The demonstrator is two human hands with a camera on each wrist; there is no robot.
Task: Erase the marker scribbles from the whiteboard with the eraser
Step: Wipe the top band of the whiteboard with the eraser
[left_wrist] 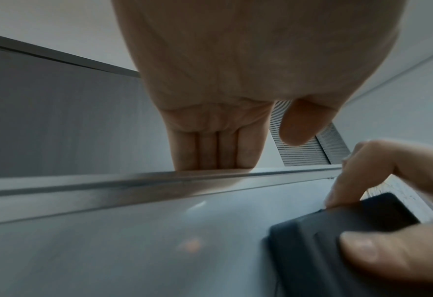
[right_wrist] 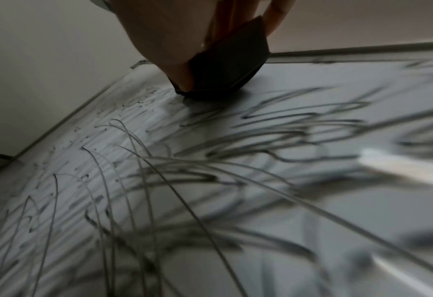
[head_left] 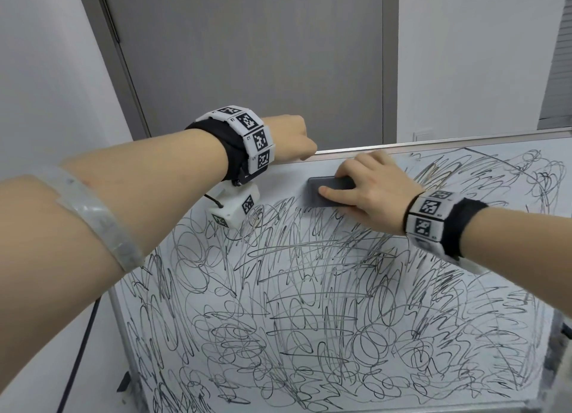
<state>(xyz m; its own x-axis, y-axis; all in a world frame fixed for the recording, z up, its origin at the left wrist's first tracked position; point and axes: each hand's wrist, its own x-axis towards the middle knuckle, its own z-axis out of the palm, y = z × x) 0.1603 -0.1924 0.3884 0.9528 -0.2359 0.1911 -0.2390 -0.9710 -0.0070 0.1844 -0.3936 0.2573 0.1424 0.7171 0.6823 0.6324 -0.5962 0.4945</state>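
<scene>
A whiteboard (head_left: 278,177) with a metal frame is covered in black marker scribbles (head_left: 309,304). A wiped band runs along its top left, under the top rail (head_left: 356,151). My right hand (head_left: 368,190) grips a dark grey eraser (head_left: 325,193) and holds it flat against the board near the top edge, thumb on its lower side. In the right wrist view the eraser (right_wrist: 225,68) sits at the boundary of smeared strokes. My left hand (head_left: 294,140) hooks its fingers (left_wrist: 210,148) over the top rail (left_wrist: 134,186), left of the eraser (left_wrist: 337,241).
A grey door (head_left: 247,56) and white walls (head_left: 464,56) stand behind the board. A window blind (head_left: 560,72) shows at the far right. The board's left frame edge (head_left: 123,335) drops toward a dark cable (head_left: 80,350) and the floor.
</scene>
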